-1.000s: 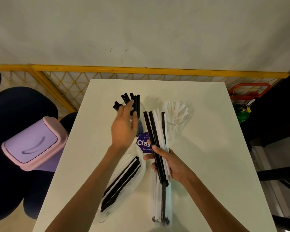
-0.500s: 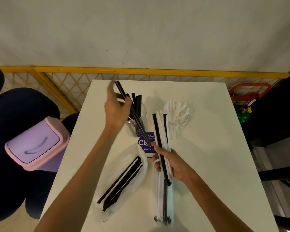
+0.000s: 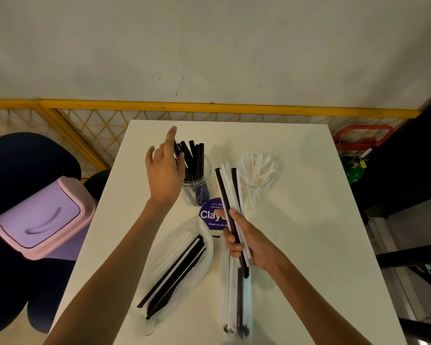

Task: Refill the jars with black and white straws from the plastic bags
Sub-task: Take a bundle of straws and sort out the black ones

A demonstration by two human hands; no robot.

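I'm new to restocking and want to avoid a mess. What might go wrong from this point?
The left hand is right against the black straws leaning in their jar; a nudge might tip that light-looking jar. The right hand holds a mixed bundle of black and white, so a black one may end up in the white-straw jar, or loose ones may slide from the grip.

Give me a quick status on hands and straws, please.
Left hand open at the black-straw jar. Right hand grips a mixed bundle of straws. Bag by the left arm and bag under the right hand hold straws; white-straw jar unobstructed.
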